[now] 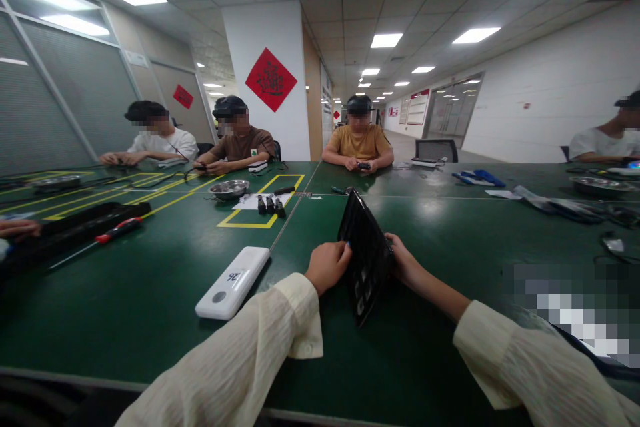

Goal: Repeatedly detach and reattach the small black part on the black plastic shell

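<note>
A flat black panel-like object [367, 257] stands tilted on edge above the green table [300, 373], its recessed face turned to the left. My right hand [400, 260] holds it by its right side, the fingers partly hidden behind it. On the panel's left face, my left hand [329, 265] is closed, with fingertips pressed together around something small and bluish that I cannot make out. A white power bank [233, 282] marked 26 lies left of my left forearm.
Black cylindrical parts [271, 206] and a metal bowl [229, 189] lie near yellow tape. A red-black screwdriver [119, 230] rests beside a black tray [85, 230] at left. Cables and bags [555, 203] lie right. Several people sit around the table.
</note>
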`<action>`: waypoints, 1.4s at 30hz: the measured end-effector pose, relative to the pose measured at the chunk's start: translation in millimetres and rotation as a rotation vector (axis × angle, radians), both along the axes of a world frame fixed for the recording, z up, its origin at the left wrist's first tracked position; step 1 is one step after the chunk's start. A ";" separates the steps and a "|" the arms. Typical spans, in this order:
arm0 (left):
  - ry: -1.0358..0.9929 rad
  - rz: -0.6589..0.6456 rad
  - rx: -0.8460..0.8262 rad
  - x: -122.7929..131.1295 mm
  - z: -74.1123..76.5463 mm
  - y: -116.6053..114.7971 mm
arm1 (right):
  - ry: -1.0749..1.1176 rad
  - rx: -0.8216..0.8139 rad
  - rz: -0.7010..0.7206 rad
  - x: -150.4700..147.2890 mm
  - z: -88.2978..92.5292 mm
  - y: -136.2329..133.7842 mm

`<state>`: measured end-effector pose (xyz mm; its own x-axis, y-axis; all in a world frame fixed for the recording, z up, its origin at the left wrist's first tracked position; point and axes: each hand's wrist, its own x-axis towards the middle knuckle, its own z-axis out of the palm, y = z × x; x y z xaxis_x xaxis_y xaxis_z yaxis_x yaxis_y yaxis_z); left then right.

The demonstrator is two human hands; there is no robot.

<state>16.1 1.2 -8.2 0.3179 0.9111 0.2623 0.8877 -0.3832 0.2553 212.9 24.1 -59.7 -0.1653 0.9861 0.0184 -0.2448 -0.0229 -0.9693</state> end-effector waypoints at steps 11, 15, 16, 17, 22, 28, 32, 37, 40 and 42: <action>0.018 0.022 0.013 -0.2 0.6 -0.9 | -0.005 -0.008 -0.006 -2.3 3.2 -1.6; 0.007 0.021 0.027 0.2 1.1 -1.2 | -0.004 -0.009 -0.019 -1.2 0.0 0.0; 0.005 0.019 0.027 0.1 0.9 -0.9 | -0.001 -0.007 -0.021 -1.0 -0.4 -0.1; 0.004 0.021 0.024 0.0 0.5 -0.4 | 0.002 -0.003 -0.019 -0.8 -0.4 -0.5; 0.000 0.060 -0.003 0.0 -1.0 1.8 | 0.012 -0.002 0.008 -1.0 3.5 -4.5; 0.007 0.110 -0.039 2.0 -0.2 2.1 | -0.001 -0.012 -0.001 -1.6 6.6 -5.9; -0.054 0.087 -0.052 1.4 -0.9 3.1 | -0.009 -0.005 -0.013 -0.9 4.4 -3.9; -0.107 0.053 -0.023 0.9 -3.2 3.9 | 0.001 0.018 -0.010 -1.4 2.9 -3.1; -0.089 0.050 -0.018 1.5 -2.7 3.3 | 0.003 0.024 0.013 -1.9 4.8 -4.9; -0.069 0.063 -0.022 1.7 -1.7 2.6 | 0.002 0.020 0.016 -1.9 5.8 -5.8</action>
